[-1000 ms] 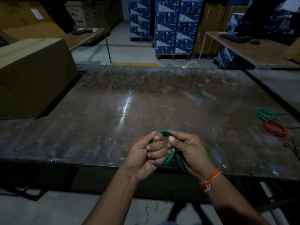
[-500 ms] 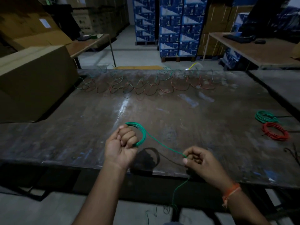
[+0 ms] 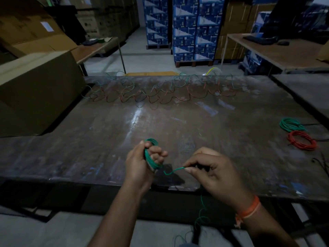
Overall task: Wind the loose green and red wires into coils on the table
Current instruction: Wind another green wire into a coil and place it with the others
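We see the left hand clenched round a green coil above the table's near edge. Right hand pinches the green wire running from it. Loose wires lie along the far edge.

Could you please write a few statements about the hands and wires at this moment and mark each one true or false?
1. The left hand grips a partly wound green coil. True.
2. The right hand holds a red wire. False: it pinches the green wire that runs from the coil in the left hand's grip.
3. A finished green coil and a finished red coil lie on the table, at its right side. True.
4. The loose wires lie along the table's near edge. False: they lie along its far edge.
5. The cardboard box stands at the right. False: it is at the left.
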Tool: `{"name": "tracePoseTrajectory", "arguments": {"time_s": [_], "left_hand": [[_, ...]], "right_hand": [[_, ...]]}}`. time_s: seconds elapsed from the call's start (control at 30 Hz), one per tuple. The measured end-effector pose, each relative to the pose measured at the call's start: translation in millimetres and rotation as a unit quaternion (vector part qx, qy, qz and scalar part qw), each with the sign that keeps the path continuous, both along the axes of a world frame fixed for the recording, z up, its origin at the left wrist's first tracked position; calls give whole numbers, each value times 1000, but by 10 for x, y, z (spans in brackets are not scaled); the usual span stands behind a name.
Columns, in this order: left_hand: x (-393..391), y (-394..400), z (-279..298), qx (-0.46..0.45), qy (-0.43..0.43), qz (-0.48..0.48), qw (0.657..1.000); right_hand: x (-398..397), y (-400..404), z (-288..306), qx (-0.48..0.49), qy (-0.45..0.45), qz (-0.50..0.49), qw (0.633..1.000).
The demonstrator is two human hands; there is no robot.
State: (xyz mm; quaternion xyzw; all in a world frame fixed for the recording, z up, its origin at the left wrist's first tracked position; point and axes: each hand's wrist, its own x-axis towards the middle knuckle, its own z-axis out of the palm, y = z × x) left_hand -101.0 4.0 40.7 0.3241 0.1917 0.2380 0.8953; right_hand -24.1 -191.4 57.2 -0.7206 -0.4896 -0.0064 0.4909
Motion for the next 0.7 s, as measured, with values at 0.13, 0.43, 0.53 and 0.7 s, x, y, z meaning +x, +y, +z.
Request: {"name": "tracePoseTrajectory", "arguments": {"time_s": [0.13, 0.43, 0.53, 0.7], "left_hand": [[-70, -221, 1, 173, 47, -43, 983], [-231, -234, 15, 101, 0, -209, 973], [-287, -199, 13, -31, -40, -257, 965], [-332, -228, 19, -100, -86, -247, 960]], "right_hand": [[-86, 217, 202, 26, -12, 15, 999], [-26, 488, 153, 53, 41, -36, 997], [-23, 516, -46, 41, 64, -57, 995], [-233, 562, -295, 23, 106, -92, 990]]}}
